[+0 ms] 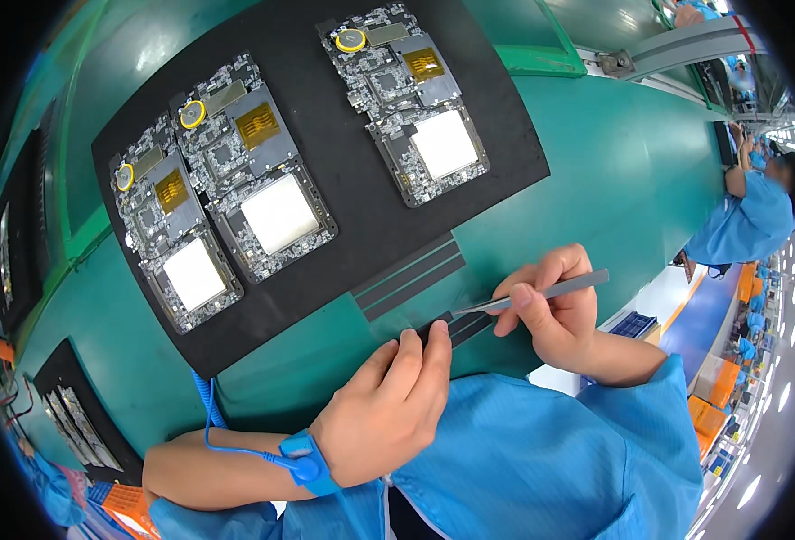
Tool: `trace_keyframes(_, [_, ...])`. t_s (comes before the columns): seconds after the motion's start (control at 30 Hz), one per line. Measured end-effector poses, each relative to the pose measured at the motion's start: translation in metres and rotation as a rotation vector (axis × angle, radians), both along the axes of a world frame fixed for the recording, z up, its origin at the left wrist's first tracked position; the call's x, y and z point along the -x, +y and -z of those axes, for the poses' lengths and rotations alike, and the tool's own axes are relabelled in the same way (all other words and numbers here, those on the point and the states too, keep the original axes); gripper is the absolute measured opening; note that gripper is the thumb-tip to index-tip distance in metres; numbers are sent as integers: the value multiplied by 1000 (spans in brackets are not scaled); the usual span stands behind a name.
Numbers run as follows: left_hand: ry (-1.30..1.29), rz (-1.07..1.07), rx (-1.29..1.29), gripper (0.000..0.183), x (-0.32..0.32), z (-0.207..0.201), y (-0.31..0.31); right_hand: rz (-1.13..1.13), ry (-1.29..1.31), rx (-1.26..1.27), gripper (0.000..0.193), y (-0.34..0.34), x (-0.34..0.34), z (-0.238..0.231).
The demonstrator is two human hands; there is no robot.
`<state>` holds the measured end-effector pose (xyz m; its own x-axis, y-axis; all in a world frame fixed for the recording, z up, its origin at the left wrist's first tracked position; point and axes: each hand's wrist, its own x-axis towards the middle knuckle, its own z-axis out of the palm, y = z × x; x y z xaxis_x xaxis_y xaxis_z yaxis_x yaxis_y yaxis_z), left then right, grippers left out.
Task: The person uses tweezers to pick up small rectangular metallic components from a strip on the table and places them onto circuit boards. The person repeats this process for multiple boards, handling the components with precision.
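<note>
Dark-grey, flat strip material (447, 317) is lying at the narrowly bunched fingers of the left hand (384, 405), pinched or merely pressed, I cannot tell, seemingly for steadiness, while the right hand's (550, 310) fingers are gripping slim silver metal tweezers (568, 284) for precision.

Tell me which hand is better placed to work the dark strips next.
Likely the right hand: it holds slim metal tweezers, tips close to the dark strips. The left hand is near too, but no tool shows in it.
</note>
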<state>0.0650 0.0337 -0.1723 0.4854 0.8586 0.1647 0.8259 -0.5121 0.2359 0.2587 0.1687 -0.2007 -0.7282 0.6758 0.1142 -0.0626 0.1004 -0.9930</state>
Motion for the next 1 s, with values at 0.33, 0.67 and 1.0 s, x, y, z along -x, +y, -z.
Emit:
trace_keyframes(0.33, [55, 2, 15, 38, -1, -3, 1, 4, -17, 114, 21, 3, 0, -4])
trace_keyframes(0.67, [62, -3, 9, 39, 0, -2, 1, -47, -35, 6, 21, 4, 3, -2])
trace_keyframes(1.0, [-16, 9, 58, 39, 10, -7, -5, 89, 134, 284, 14, 13, 28, -29])
